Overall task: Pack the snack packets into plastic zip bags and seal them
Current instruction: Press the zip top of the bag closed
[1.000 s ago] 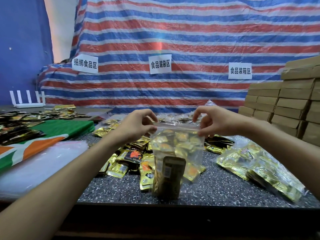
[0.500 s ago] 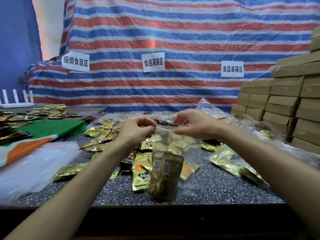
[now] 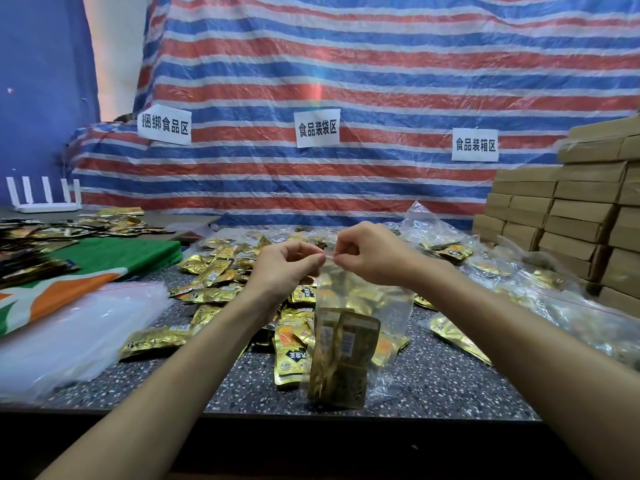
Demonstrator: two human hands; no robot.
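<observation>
- Both hands pinch the top edge of a clear zip bag point(image 3: 393, 306): the left hand point(image 3: 287, 263) has thumb and curled fingers closed on the left end of the strip, and the right hand point(image 3: 370, 258) is closed on it just beside, the fingertips of the two hands nearly touching.
- From that grip the zip bag hangs upright in the near centre of the scene, its bottom resting on the speckled table point(image 3: 450, 382) close to the near edge.
- Inside it, a bunch of gold snack packets point(image 3: 343, 362) stands in the lower part, barcodes facing the camera.
- Whether the seal is pressed closed along its full width cannot be told.
- Loose gold packets point(image 3: 214, 271) lie scattered over the table behind and to the left of the bag.
- A pile of empty clear bags point(image 3: 76, 327) lies at the near left, beside a green, orange and white cloth point(image 3: 104, 258).
- To the right, filled bags point(image 3: 554, 299) lie in a heap, with stacked cardboard boxes point(image 3: 571, 216) behind them.
- A red, white and blue striped tarp point(image 3: 381, 81) hangs at the far side, carrying three paper signs point(image 3: 317, 128).
- A white router point(image 3: 43, 199) stands at the far left.
</observation>
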